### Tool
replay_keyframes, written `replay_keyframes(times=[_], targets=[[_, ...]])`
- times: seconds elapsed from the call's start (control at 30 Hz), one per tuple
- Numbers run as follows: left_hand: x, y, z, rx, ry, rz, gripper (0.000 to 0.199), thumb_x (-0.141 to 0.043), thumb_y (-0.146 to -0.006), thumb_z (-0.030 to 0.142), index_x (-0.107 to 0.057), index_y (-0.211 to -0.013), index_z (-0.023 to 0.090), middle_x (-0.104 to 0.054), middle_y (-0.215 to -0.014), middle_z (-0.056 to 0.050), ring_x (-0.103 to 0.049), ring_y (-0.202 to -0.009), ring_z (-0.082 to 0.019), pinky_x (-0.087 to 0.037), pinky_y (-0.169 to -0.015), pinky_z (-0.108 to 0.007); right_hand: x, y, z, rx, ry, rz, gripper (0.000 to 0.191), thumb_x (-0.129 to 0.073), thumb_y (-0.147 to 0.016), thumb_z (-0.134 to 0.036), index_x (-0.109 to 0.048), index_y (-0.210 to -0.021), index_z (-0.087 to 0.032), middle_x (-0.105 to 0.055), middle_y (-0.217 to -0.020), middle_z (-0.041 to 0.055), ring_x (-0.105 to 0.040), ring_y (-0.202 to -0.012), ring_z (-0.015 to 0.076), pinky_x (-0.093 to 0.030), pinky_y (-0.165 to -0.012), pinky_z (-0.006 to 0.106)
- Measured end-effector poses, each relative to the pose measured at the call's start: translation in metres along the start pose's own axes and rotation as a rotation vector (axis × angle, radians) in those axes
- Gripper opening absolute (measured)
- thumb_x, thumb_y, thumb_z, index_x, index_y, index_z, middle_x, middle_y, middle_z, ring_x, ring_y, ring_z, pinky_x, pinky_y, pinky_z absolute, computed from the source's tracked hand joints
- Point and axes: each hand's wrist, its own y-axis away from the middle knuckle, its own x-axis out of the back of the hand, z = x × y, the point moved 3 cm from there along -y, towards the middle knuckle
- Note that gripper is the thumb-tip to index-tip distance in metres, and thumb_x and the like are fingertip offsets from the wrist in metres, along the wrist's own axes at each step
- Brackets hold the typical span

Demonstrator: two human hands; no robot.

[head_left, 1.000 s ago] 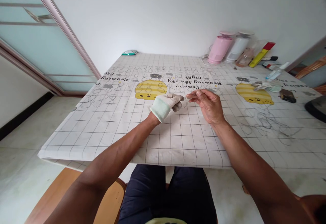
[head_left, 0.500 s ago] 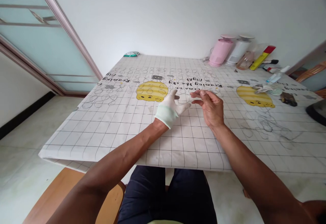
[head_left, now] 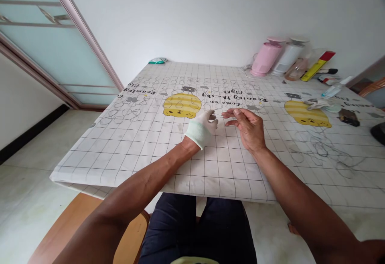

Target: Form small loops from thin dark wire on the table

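My left hand (head_left: 209,122) wears a white glove with a pale green cuff. Its fingers are curled in above the table, towards my other hand. Bare and a short gap to the right, my right hand (head_left: 248,127) has its thumb pressed against the index finger, the other fingers bent. Anything thin between the fingertips of either hand is too fine to make out. Behind both hands, rows of thin grey wire loops (head_left: 183,104), many like figure eights, lie on the printed tablecloth (head_left: 144,156). More loops (head_left: 126,113) lie at the left.
A loose tangle of thin wire (head_left: 326,148) lies at the right, near a crumpled white glove (head_left: 321,103) and a dark object (head_left: 349,117). Pink (head_left: 267,57) and white (head_left: 288,57) cylindrical devices, a bottle (head_left: 296,69) and a yellow-red box (head_left: 318,67) stand by the wall. A green packet (head_left: 158,60) is far left.
My left hand's spread thumb and fingers have curled in. My right hand keeps nearly the same pose. The view has shifted slightly.
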Motion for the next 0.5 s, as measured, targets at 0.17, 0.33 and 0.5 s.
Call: replay_keyframes(times=[0.17,0.33,0.5], targets=[[0.000,-0.001,0.000,0.013,0.010,-0.006,0.042,-0.062,-0.098,0.026,-0.070,-0.139,0.023,-0.081,-0.121,-0.004,-0.078,-0.100,-0.020,-0.055,-0.097,-0.032,0.002,0.000,-0.001,-0.035,-0.010,-0.027,0.032,-0.076,-0.097,-0.056,-0.082,-0.103,-0.025,-0.082,-0.108,0.0097,-0.078,-0.101,0.0270,-0.067,-0.074,0.039],[0.005,0.001,0.005,0.024,0.055,0.018,0.052,-0.071,-0.093,0.033,-0.066,-0.143,0.021,-0.081,-0.124,-0.006,-0.077,-0.101,-0.022,-0.056,-0.097,-0.033,0.006,-0.001,0.002,-0.075,-0.033,-0.027,0.034,-0.074,-0.098,-0.058,-0.081,-0.106,-0.026,-0.082,-0.111,0.0094,-0.077,-0.099,0.0254,-0.066,-0.072,0.037],[0.010,0.006,0.011,0.082,0.355,-0.111,0.052,-0.068,-0.095,0.035,-0.064,-0.143,0.016,-0.081,-0.118,-0.010,-0.078,-0.087,-0.020,-0.060,-0.077,-0.030,0.010,-0.003,0.005,-0.108,-0.072,0.000,0.037,-0.076,-0.095,-0.062,-0.080,-0.106,-0.026,-0.082,-0.111,0.0091,-0.077,-0.097,0.0247,-0.064,-0.068,0.035]])
